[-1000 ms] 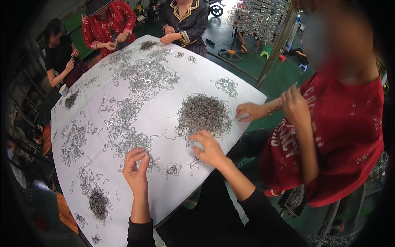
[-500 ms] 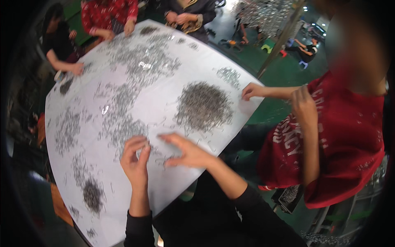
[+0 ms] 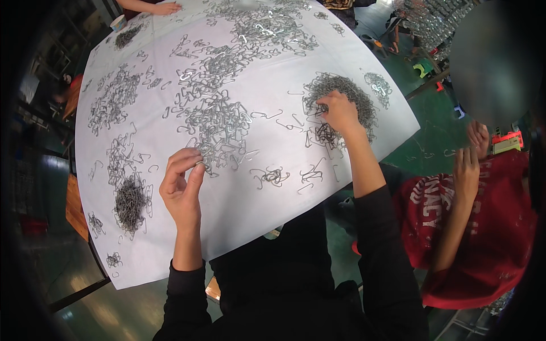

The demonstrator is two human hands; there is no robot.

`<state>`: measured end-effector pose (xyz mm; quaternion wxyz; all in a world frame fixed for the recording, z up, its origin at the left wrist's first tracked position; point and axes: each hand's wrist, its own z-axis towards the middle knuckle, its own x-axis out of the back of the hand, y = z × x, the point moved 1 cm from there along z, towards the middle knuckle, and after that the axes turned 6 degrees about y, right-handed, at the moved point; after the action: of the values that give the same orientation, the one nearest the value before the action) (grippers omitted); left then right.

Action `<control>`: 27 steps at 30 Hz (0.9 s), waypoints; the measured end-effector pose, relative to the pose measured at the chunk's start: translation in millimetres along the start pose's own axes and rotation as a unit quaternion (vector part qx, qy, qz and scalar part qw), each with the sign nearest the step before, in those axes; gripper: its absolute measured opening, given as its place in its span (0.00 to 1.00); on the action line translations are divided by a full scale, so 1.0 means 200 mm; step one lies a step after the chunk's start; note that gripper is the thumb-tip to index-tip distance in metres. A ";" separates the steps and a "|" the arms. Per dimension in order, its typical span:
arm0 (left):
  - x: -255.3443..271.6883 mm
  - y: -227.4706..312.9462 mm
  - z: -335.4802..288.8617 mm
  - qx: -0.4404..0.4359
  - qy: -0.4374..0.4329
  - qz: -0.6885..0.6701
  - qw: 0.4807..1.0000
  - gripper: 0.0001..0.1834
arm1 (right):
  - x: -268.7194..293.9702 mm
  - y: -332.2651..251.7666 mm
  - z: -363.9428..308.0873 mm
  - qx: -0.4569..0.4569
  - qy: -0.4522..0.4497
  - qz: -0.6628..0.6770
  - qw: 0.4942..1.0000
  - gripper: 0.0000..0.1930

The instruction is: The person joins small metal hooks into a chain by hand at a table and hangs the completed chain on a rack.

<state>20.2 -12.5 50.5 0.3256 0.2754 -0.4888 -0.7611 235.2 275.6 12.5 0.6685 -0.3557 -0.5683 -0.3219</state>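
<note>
Bent wire hooks lie in heaps over a white table [image 3: 227,227]. My left hand [image 3: 183,181] is raised above the near part of the table, thumb and fingertips pinched together on a small shiny piece of wire hook, mostly hidden by the fingers. Just beyond it spreads a loose heap of silvery hooks [image 3: 219,125]. My right hand [image 3: 342,113] reaches onto the dense, darker pile of hooks [image 3: 364,99] at the right, its fingers bent and touching the pile. What its fingertips grip, if anything, cannot be made out.
Small clusters of hooks [image 3: 273,176] lie near the front edge. A dark pile [image 3: 131,204] stands at the left, and a paper cup [image 3: 118,23] at the far left. Close on my right is a co-worker in a red shirt [image 3: 483,227]. Another person's hand [image 3: 166,8] rests at the far edge.
My right hand has gone from beside my left hand out to the dark pile. My left hand stays pinched. The co-worker's hand has left the table's right edge. The view has shifted.
</note>
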 end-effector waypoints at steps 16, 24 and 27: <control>-0.03 -0.04 -0.07 0.064 -0.006 -0.017 0.998 0.06 | 0.00 -0.28 -0.04 -0.051 -0.181 0.501 0.845 0.07; -0.23 -0.02 -0.08 0.164 -0.056 -0.068 0.982 0.06 | 0.30 -0.49 -0.44 -0.074 -0.169 0.726 0.662 0.07; -0.30 -0.01 -0.10 0.133 -0.086 -0.078 0.984 0.08 | 0.39 -0.58 -0.56 -0.081 -0.128 0.754 0.639 0.06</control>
<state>72.8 23.0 48.1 0.1830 0.2872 -0.5889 -0.7330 209.4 116.2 91.9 0.5687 -0.7512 -0.1543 0.2974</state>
